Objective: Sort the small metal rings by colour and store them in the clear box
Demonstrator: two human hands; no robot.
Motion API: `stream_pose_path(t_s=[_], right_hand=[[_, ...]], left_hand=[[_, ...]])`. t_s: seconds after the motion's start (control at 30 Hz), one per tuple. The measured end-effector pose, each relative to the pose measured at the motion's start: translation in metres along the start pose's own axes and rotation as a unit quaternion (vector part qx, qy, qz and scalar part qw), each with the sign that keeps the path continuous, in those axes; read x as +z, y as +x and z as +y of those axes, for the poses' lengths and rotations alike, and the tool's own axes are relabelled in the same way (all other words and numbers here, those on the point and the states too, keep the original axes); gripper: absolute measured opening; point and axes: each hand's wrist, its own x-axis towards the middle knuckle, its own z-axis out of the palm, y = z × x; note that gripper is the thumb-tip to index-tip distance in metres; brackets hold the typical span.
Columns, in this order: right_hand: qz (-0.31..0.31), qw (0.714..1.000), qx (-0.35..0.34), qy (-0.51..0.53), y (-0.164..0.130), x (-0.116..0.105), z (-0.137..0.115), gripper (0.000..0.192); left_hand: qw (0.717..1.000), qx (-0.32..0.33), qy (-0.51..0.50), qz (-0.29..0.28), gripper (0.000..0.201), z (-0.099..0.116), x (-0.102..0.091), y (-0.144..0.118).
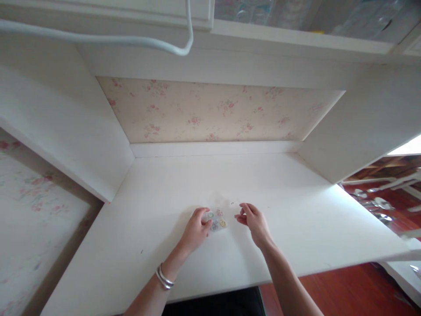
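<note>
A small clear plastic box (217, 219) with several compartments sits on the white desk top. Little ring-like pieces, among them green, pinkish, grey and yellow ones, show inside it. My left hand (196, 227) grips the box at its left side, thumb in front and fingers behind. Just to the right of the box, my right hand (252, 221) is closed in a pinch a little above the desk. A tiny faint piece (232, 202) shows beside its fingertips. Whether the fingers hold it, and what it is, I cannot make out.
White side panels (329, 118) and a floral back wall (210, 112) enclose the desk (158, 184). Overhead hangs a cabinet (305, 33) with clear items inside. A white bent tube (131, 40) crosses the upper left. A dark seat (217, 303) stands below the front edge.
</note>
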Motion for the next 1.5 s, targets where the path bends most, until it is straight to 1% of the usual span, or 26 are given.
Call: stream_pose_path(t_s=[0.03,0.1,0.2,0.27,0.37,0.47,0.53,0.6,0.7,0.8,0.9,1.0,1.1,1.23,1.27,1.37,1.5], right_hand=[[-0.019,0.999,0.017,0.030,-0.003,0.004,0.003,0.033],[-0.049,0.997,0.041,0.042,-0.008,0.012,0.008,0.033],[-0.063,0.996,0.056,0.000,-0.013,0.019,0.013,0.033],[-0.055,0.996,0.055,-0.052,-0.016,0.021,0.015,0.033],[-0.032,0.984,0.021,-0.174,-0.021,0.025,0.016,0.037],[-0.009,0.951,-0.048,-0.306,-0.029,0.028,0.017,0.041],[0.007,0.929,-0.087,-0.359,-0.034,0.031,0.018,0.042],[0.016,0.916,-0.110,-0.386,-0.037,0.033,0.018,0.040],[0.017,0.904,-0.129,-0.407,-0.039,0.034,0.019,0.039],[0.011,0.897,-0.140,-0.419,-0.039,0.034,0.021,0.037],[-0.002,0.899,-0.140,-0.415,-0.039,0.033,0.024,0.037],[-0.020,0.904,-0.137,-0.404,-0.038,0.032,0.027,0.039],[-0.034,0.904,-0.135,-0.405,-0.036,0.031,0.027,0.038],[-0.034,0.893,-0.135,-0.428,-0.033,0.032,0.020,0.031],[-0.037,0.891,-0.136,-0.431,-0.033,0.032,0.018,0.033],[-0.059,0.888,-0.149,-0.431,-0.034,0.036,0.010,0.046],[-0.085,0.881,-0.154,-0.439,-0.031,0.042,0.005,0.044]], left_hand=[[1.000,0.002,-0.008,-0.007,0.039,0.001,-0.001,-0.001],[1.000,0.010,-0.012,-0.022,0.051,0.003,-0.004,-0.002],[0.999,0.018,0.004,-0.031,0.074,0.004,-0.005,-0.003],[0.999,0.022,0.016,-0.029,0.081,0.004,-0.003,-0.003],[0.999,0.036,0.034,-0.020,0.080,0.000,0.000,-0.003],[0.998,0.046,0.047,-0.017,0.079,-0.004,0.001,-0.003],[0.997,0.047,0.049,-0.021,0.081,-0.006,0.000,-0.004],[0.997,0.049,0.049,-0.027,0.082,-0.007,0.000,-0.005],[0.997,0.050,0.051,-0.034,0.085,-0.007,0.000,-0.006],[0.997,0.049,0.050,-0.044,0.081,-0.007,-0.002,-0.006],[0.996,0.044,0.042,-0.062,0.077,-0.007,-0.005,-0.004],[0.996,0.042,0.025,-0.078,0.078,-0.007,-0.008,-0.002],[0.996,0.038,0.010,-0.076,0.078,-0.008,-0.008,-0.001],[0.997,0.031,0.011,-0.067,0.076,-0.008,-0.007,0.000],[0.997,0.032,0.011,-0.069,0.076,-0.008,-0.007,0.000],[0.996,0.036,0.011,-0.077,0.075,-0.008,-0.007,0.000],[0.996,0.036,0.012,-0.082,0.076,-0.011,-0.007,0.001]])
